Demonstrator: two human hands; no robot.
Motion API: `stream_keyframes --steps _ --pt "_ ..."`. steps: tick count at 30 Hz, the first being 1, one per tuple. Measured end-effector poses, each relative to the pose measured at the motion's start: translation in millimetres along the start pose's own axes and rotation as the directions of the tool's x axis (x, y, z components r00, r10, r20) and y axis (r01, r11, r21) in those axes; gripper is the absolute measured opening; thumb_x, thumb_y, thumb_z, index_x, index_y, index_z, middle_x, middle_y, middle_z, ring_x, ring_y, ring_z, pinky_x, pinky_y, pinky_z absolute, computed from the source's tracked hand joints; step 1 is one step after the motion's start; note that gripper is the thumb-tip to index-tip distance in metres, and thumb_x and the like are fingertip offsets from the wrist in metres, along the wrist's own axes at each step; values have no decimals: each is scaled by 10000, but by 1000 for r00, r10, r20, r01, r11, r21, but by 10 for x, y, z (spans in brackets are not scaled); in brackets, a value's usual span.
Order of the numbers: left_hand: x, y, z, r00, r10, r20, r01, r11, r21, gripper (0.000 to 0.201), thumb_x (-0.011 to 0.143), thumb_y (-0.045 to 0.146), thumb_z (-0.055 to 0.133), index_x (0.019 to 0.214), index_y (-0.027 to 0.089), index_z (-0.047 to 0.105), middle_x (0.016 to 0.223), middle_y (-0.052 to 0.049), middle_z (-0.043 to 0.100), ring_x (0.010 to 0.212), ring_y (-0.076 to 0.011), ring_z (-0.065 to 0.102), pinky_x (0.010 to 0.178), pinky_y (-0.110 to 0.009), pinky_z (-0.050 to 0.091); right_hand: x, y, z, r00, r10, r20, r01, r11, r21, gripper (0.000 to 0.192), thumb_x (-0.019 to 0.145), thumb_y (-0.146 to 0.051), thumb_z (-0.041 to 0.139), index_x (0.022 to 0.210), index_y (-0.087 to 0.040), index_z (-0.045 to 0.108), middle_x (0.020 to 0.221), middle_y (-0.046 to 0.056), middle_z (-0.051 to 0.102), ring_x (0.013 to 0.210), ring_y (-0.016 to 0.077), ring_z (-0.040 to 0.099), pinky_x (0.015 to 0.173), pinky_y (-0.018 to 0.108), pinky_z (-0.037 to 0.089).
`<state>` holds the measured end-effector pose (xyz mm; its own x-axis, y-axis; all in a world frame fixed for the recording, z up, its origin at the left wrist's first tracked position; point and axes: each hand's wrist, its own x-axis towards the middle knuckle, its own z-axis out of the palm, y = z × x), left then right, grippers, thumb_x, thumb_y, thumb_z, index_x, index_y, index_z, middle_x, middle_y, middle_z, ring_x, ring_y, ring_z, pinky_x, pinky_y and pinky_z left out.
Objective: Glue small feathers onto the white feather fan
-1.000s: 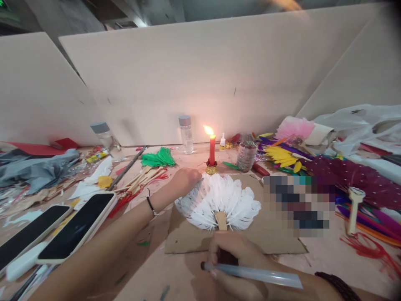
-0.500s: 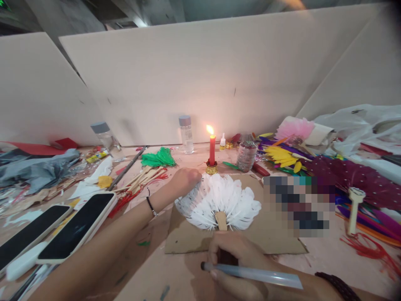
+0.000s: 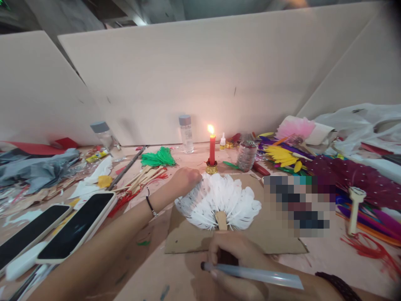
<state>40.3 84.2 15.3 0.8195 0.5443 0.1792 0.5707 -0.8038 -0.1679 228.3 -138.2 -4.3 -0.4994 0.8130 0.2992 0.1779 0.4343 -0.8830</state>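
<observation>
– What do we see at the centre of the worktable (image 3: pixel 175 271)?

– We see a white feather fan (image 3: pixel 224 198) spread on a sheet of cardboard (image 3: pixel 278 238), its wooden handle (image 3: pixel 221 219) pointing toward us.

– And how do our hands stand?

– Our left hand (image 3: pixel 189 179), a dark bracelet (image 3: pixel 151 205) at its wrist, rests at the fan's upper left edge with fingers curled; we cannot tell whether they pinch anything. Our right hand (image 3: pixel 234 251), just below the fan, has thumb and fingers clamped on a pale pen (image 3: pixel 260 275), dark end to the left. It covers the handle's lower end, so we cannot tell whether the two touch.

– What do we find around them?

– Beyond the fan, a red candle (image 3: pixel 212 150) burns upright in a gold holder (image 3: pixel 211 168), with a clear bottle (image 3: pixel 187 138) to its left. We count two phones (image 3: pixel 77 228) beside our left forearm, and a maroon feather fan (image 3: pixel 344 177) lies at far right
</observation>
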Motion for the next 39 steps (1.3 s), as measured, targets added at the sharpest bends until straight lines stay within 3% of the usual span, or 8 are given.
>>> stream_keyframes --steps 16,25,31,39 --pt "-7 23 1 1000 -24 -14 24 1000 -3 312 987 147 544 723 152 712 763 -79 723 648 -186 592 591 -304 318 -17 -26 8 999 34 13 -33 999 -21 88 796 -251 654 812 -220 573 745 -10 597 671 150 521 608 250 379" --pt "3 9 17 1000 -4 -23 4 1000 -16 306 985 140 545 738 150 725 785 -78 728 666 -179 608 605 -290 347 18 -2 10 999 -45 -8 45 999 11 71 789 -234 632 818 -216 571 745 -21 578 645 134 502 604 244 358" --pt "-4 22 0 1000 1 -28 -1 1000 -30 309 993 139 553 730 150 713 779 -74 724 661 -176 588 609 -302 343 -7 -29 2 1000 14 10 -14 1000 -1 81 797 -238 639 825 -224 564 738 -16 580 658 149 512 607 251 377" --pt "-3 27 19 1000 -11 -23 11 1000 -22 312 986 135 542 712 158 688 748 -74 696 637 -179 555 593 -311 321 3 -30 4 1000 5 2 -5 1000 -7 82 812 -273 632 834 -226 568 744 -16 580 647 147 515 597 247 386"
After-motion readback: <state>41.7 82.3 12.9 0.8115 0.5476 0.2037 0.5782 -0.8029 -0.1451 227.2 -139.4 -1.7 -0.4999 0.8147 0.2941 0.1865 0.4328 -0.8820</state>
